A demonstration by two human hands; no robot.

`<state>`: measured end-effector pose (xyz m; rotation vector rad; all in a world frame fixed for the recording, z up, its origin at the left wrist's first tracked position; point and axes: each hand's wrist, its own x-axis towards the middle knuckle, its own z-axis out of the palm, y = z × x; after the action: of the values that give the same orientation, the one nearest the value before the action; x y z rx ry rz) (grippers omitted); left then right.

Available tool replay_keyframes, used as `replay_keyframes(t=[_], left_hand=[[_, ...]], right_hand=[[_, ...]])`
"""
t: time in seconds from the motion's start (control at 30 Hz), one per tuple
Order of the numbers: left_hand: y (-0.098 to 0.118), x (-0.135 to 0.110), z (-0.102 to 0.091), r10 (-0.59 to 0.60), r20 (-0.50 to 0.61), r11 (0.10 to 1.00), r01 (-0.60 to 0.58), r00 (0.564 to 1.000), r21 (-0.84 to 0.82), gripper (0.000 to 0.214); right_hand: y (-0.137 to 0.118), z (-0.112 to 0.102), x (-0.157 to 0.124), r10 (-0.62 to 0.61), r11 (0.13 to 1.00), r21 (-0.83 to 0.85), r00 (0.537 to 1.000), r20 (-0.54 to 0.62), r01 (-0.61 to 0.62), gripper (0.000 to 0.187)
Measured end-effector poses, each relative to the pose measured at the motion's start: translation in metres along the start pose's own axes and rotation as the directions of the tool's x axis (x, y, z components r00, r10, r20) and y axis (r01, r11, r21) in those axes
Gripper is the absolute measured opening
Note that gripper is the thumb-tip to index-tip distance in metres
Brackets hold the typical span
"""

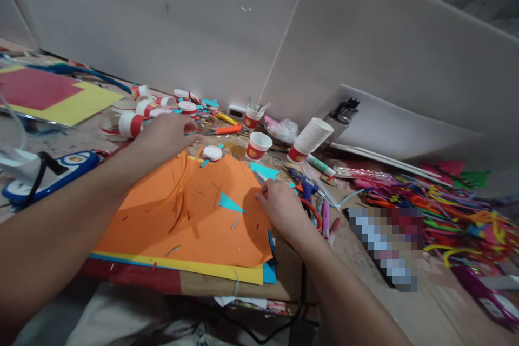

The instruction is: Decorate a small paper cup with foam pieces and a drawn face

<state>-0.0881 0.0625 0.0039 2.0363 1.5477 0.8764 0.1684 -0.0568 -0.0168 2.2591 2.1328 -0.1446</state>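
My left hand (168, 134) is over the back left of an orange paper sheet (146, 221), its thumb and fingers apart with nothing seen between them. At the sheet's right side, my right hand (284, 208) has its fingers closed on a pair of scissors. A pointed blade shows past the fingertips, and a red-orange handle (317, 215) shows behind the hand. Between the hands lie orange strips (180, 200) and a blue paper scrap (230, 203). A small white disc with blue tabs (212, 153) and an upright paper cup (258, 147) are just beyond.
A leaning stack of paper cups (310, 139) stands behind a blue glue gun (304, 181). Orange-handled cutter (227, 130) and cut cup pieces (132, 123) lie at the back left. Colourful pipe cleaners (466, 221) cover the right. A blue power strip (73, 167) sits left.
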Motion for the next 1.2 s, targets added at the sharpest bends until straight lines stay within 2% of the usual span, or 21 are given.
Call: replay_keyframes(t=[0.03,0.1,0.17,0.27,0.4,0.5,0.67,0.8,0.97,1.1,1.2], left_hand=[[0.007,-0.004,0.001,0.021,-0.038,0.997,-0.019,0.999,0.072,0.027],[0.022,-0.012,0.003,0.061,-0.019,0.994,-0.059,0.998,0.097,0.028],[0.035,-0.021,0.007,0.104,0.039,0.994,-0.105,0.994,0.039,0.028],[0.044,-0.028,0.015,0.112,0.116,0.993,-0.108,0.987,-0.039,0.026],[0.038,-0.029,0.027,0.133,0.199,0.983,-0.104,0.971,-0.151,0.028],[0.033,-0.028,0.036,0.146,0.24,0.979,-0.106,0.96,-0.172,0.028],[0.035,-0.034,0.05,0.18,0.281,0.979,-0.146,0.943,-0.139,0.022],[0.039,-0.04,0.057,0.155,0.278,0.98,-0.112,0.948,-0.166,0.018],[0.035,-0.041,0.061,0.186,0.296,0.971,-0.129,0.937,-0.202,0.021],[0.033,-0.038,0.06,0.168,0.278,0.982,-0.135,0.946,-0.135,0.023],[0.032,-0.035,0.057,0.171,0.248,0.985,-0.161,0.954,-0.062,0.026]], right_hand=[[0.0,-0.001,0.0,0.005,1.0,-0.005,1.0,0.01,-0.005,0.021],[-0.002,-0.004,0.0,0.029,0.999,-0.035,0.998,0.057,-0.027,0.02],[-0.006,-0.006,0.001,0.039,0.997,-0.07,0.995,0.088,-0.033,0.021],[-0.01,-0.007,0.003,0.03,0.994,-0.111,0.994,0.108,-0.018,0.026],[-0.008,-0.004,0.003,0.036,0.998,-0.056,0.997,0.062,-0.032,0.026],[-0.004,-0.004,0.001,0.018,1.0,-0.01,0.999,0.039,-0.017,0.025],[-0.007,-0.006,0.001,0.023,0.996,-0.092,0.996,0.091,-0.015,0.025],[-0.011,-0.004,0.005,0.028,0.988,-0.153,0.996,0.079,-0.016,0.03],[-0.009,-0.001,0.002,0.034,0.997,-0.072,0.998,0.044,-0.03,0.027],[-0.006,0.0,-0.001,-0.002,1.0,-0.025,1.0,-0.017,0.002,0.022],[-0.008,-0.001,0.0,0.027,0.996,-0.083,1.0,0.011,-0.026,0.023]])
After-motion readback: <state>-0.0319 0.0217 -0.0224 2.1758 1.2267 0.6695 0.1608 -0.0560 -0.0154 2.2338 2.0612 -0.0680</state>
